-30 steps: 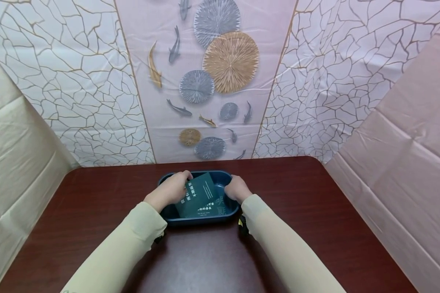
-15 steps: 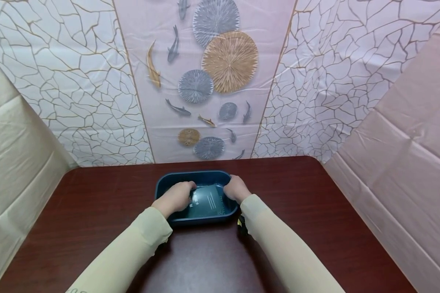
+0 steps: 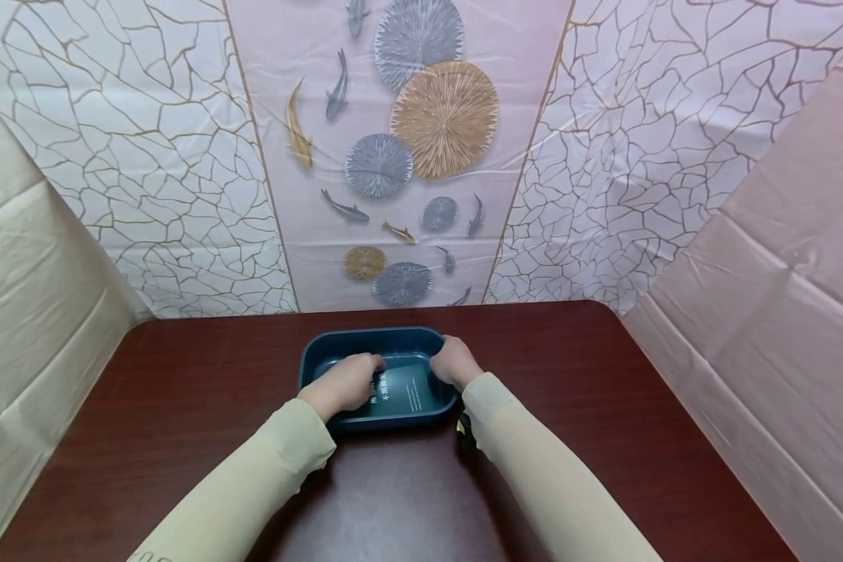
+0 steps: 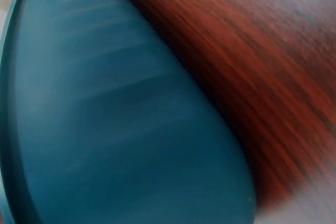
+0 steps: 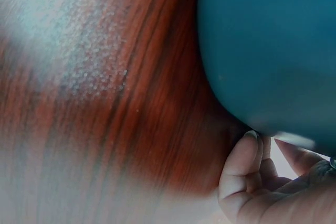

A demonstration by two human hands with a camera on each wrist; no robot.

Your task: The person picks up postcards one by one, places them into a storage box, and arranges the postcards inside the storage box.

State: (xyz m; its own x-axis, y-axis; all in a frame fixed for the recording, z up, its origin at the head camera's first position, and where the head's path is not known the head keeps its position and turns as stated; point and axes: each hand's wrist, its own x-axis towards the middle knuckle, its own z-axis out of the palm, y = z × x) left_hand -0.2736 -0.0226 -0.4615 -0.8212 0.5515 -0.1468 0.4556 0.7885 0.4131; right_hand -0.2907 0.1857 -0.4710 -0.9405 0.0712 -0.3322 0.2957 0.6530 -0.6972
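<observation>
A dark teal basin [image 3: 371, 337] with rounded corners sits near the back of the table. Low inside it is a dark green book [image 3: 409, 390] with white lettering. My left hand [image 3: 344, 384] reaches over the front left of the basin and grips the book's left part, hiding that end. At the opposite side, my right hand [image 3: 455, 363] holds the basin's right rim. Its curled fingers [image 5: 241, 163] show against the basin's outer wall [image 5: 273, 51] in the right wrist view. From the left wrist only the outer wall [image 4: 115, 114] shows, and the left hand is out of sight there.
The dark red wooden table [image 3: 204, 390] spreads around the basin, with its rear edge close behind. Patterned cloth [image 3: 407, 218] hangs beyond that edge, and pale draped sheets [image 3: 766, 312] flank the table at either side.
My left hand has lowered the book from a tilted, raised position deeper into the basin, shifting slightly right. My right hand stays at the rim.
</observation>
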